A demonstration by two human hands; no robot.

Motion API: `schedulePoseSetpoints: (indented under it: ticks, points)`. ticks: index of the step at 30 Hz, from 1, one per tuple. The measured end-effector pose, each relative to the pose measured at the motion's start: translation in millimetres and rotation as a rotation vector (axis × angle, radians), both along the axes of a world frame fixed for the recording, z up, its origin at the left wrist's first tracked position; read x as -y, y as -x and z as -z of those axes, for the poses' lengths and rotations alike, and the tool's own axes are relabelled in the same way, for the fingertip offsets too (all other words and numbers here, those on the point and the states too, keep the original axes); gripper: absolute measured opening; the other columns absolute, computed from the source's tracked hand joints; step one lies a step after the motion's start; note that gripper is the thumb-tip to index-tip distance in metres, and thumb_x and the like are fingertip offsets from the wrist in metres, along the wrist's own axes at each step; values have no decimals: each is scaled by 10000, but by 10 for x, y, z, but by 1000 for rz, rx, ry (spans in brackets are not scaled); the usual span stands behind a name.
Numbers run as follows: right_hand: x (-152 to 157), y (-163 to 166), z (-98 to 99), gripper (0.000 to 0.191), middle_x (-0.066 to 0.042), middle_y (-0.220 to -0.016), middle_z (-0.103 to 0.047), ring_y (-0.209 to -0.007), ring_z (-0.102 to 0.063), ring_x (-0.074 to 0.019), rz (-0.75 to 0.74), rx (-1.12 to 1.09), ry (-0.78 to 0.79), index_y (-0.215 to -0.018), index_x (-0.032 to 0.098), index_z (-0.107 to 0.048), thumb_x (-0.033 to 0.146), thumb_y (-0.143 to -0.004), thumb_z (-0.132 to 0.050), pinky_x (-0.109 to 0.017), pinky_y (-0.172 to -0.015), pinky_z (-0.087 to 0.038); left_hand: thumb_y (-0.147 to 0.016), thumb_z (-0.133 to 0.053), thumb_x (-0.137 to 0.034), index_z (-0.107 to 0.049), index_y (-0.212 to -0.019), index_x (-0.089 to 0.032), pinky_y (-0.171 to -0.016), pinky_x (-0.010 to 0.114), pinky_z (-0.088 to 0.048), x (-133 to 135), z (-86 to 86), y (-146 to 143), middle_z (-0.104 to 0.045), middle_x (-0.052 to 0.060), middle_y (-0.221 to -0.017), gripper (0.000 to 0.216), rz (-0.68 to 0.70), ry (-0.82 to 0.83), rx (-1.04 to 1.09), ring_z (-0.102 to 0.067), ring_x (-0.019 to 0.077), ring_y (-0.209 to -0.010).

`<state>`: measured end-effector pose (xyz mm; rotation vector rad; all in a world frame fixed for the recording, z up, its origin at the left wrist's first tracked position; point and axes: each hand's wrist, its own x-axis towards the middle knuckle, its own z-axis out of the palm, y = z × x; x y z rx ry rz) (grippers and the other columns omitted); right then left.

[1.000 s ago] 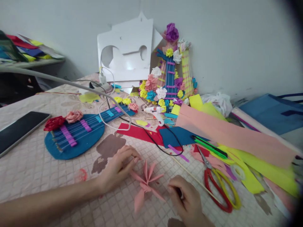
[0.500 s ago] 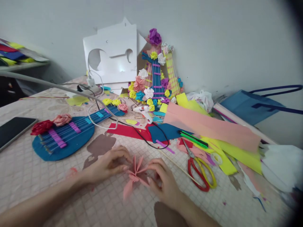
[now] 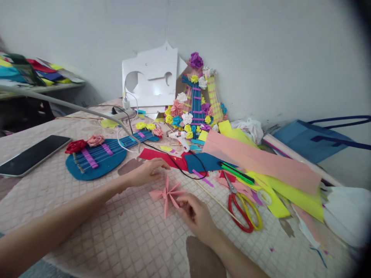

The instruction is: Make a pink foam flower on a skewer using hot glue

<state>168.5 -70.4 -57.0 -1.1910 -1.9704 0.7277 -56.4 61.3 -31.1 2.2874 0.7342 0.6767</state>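
A pink paper flower (image 3: pixel 165 192) with several narrow folded petals spreads out on the tabletop in front of me. My right hand (image 3: pixel 197 216) pinches the tip of one petal on its right side between thumb and fingers. Just behind the flower, my left hand (image 3: pixel 149 172) hovers with loosely bent fingers and holds nothing. Beyond it on the left lies a flat blue guitar shape (image 3: pixel 100 162) with purple strips, strings and paper flowers. Scissors (image 3: pixel 242 206) with one red and one yellow handle lie right of my right hand, beside a thin wooden stick (image 3: pixel 214 197).
A white glue gun (image 3: pixel 180 139) with a black cable stands behind the work area. Pink sheet (image 3: pixel 261 160), a green cutter (image 3: pixel 237 172) and a tape roll (image 3: pixel 264 197) lie right. A phone (image 3: pixel 34 154) rests left; a white cable (image 3: pixel 87 110) crosses above the table.
My left hand has let go of the flower and moved up, away from it. The flower has turned, its petals now spread wider. The view has shifted to the left.
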Motion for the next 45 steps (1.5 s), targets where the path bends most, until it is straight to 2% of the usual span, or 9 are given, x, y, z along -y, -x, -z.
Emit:
schedulePoseSetpoints:
  ticks: [5,10,14,17,23,30,34,37,45]
  points:
    - [-31,-28,30,167,-4,-761,-586,-606,-508,-110,192,-189,55,-958,190,-575,273,-915,-437,-221,-535,-399,-897,-454,-260,-566,-1008,-149,-701,249,-462,-53,49,65,-636,70,-977,192,-136,63,3,-593,150,-843]
    - [-95,-63,83,119,21,-713,-515,-602,-497,-115,353,-218,90,-954,187,-517,271,-882,-474,-216,-526,-397,-855,-545,-363,-608,-815,-138,-565,195,-414,48,-23,158,-632,17,-726,236,9,155,-79,-550,111,-641]
    - [-124,-62,108,167,8,-804,-520,-581,-476,-100,285,-116,78,-998,190,-506,199,-831,-505,-211,-519,-387,-670,-741,-283,-625,-878,-158,-645,198,-436,161,-94,146,-646,16,-856,269,219,183,-143,-570,132,-747]
    - [-133,-46,117,148,-2,-819,-534,-607,-489,-110,246,-34,50,-952,190,-534,169,-806,-519,-223,-557,-400,-658,-685,-107,-627,-831,-158,-638,188,-427,201,-91,104,-627,7,-828,189,258,92,-152,-556,117,-716]
    - [-88,-12,110,73,11,-709,-522,-615,-490,-122,185,35,53,-782,195,-529,161,-831,-486,-224,-558,-376,-728,-557,-26,-612,-776,-151,-644,188,-429,145,-52,45,-611,12,-788,145,152,22,-104,-561,115,-720]
    - [-44,-13,73,97,2,-738,-504,-619,-467,-122,99,41,-19,-808,195,-525,200,-872,-452,-232,-547,-360,-767,-439,-6,-559,-1015,-149,-860,295,-420,91,-36,46,-579,75,-1034,310,-10,-70,7,-524,170,-984]
    - [-62,-25,88,53,13,-752,-484,-613,-468,-117,220,-22,-23,-888,194,-501,198,-836,-495,-226,-545,-385,-840,-496,-150,-577,-926,-151,-730,250,-431,131,-118,106,-617,42,-899,118,-53,-38,-8,-550,135,-803]
    - [-88,3,91,175,7,-799,-505,-609,-474,-112,228,19,-16,-975,192,-504,175,-803,-525,-226,-548,-389,-772,-635,-238,-600,-833,-166,-649,213,-421,224,-189,138,-630,2,-804,102,63,7,-105,-554,118,-714]
    - [-71,113,87,98,0,-771,-551,-682,-525,-126,147,151,-80,-809,199,-546,140,-844,-475,-237,-604,-380,-774,-559,-101,-564,-728,-166,-574,210,-346,310,-140,89,-598,-18,-716,80,15,-136,-260,-516,97,-619]
